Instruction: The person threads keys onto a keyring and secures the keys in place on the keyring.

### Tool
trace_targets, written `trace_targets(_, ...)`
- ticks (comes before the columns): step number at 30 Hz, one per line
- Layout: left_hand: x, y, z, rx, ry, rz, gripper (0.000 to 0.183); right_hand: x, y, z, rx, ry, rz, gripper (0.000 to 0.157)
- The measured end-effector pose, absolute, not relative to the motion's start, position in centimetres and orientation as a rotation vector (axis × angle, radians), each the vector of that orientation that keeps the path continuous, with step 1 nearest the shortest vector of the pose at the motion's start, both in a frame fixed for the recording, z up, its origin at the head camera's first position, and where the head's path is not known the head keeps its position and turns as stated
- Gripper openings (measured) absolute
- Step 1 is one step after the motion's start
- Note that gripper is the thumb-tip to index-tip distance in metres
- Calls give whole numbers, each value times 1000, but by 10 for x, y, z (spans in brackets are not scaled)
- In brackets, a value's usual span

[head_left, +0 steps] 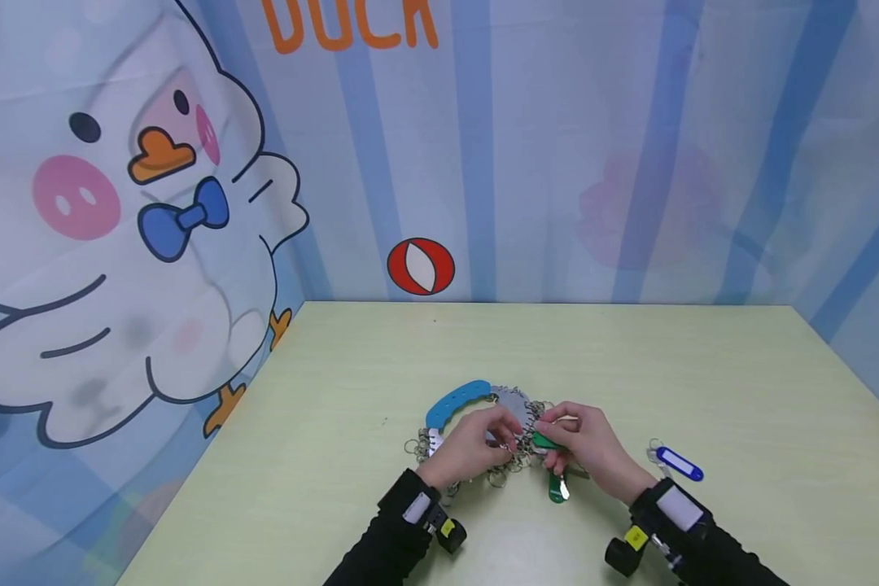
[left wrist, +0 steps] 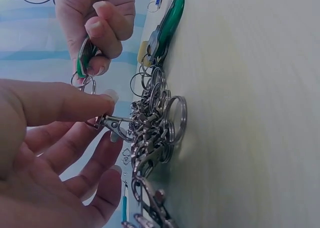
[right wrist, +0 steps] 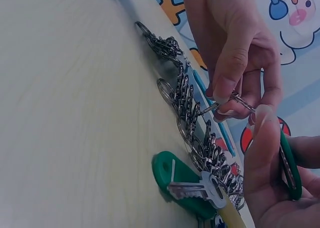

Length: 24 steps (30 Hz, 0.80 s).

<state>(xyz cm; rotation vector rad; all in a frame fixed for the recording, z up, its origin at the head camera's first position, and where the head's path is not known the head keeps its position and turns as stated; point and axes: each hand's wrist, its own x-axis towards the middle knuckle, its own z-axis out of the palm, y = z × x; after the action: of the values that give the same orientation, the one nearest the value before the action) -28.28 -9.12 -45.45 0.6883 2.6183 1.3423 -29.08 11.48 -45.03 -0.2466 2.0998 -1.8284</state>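
My left hand pinches a small metal swivel clasp between thumb and fingers. That clasp is one of a crowded row of metal clasps and split rings along a hanger with a curved blue part and a grey part. In my right hand a green key tag is pinched, its split ring reaching to the left fingertips. Below, a second green tag lies at the row's near end, with a silver key over it.
A blue key tag with a ring and key lies on the pale table, right of the right hand. A yellowish tag sits beside the silver key. Behind the table hangs a printed duck backdrop.
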Motion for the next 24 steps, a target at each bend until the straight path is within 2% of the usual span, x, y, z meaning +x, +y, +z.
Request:
trace_targets(3, -283, -91, -454, 700, 2627, 1329, 25, -291, 117, -451, -265, 2069, -1827, 27)
trace_targets(10, -282, -91, -454, 689, 2614, 1341, 25, -294, 122, -451, -308, 1992, -1782, 50)
trace_targets(24, -283, -89, -455, 691, 2586, 1347, 26, -291, 122, -452, -243, 2147, -1735, 44)
